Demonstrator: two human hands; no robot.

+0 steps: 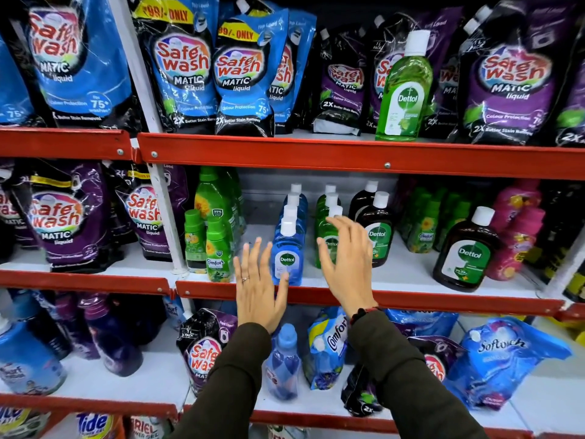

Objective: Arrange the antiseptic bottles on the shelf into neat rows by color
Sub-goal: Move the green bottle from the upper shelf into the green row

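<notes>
On the middle shelf (411,274) stand three rows of Dettol bottles with white caps: a blue row (289,245), a green row (326,239) and a short brown row (376,229). A lone brown Dettol bottle (465,251) stands further right near the shelf's front. A tall green Dettol bottle (405,90) stands on the shelf above. My left hand (259,286) is spread open just left of the front blue bottle, thumb touching its base. My right hand (346,264) is open in front of the green row, hiding its front bottle's label.
Green Comfort bottles (215,236) stand left of the blue row; more green and pink bottles (516,229) crowd the right. Safewash pouches (183,61) fill the top shelf and the left side. Red shelf lips (348,153) run across. Pouches and bottles fill the shelf below.
</notes>
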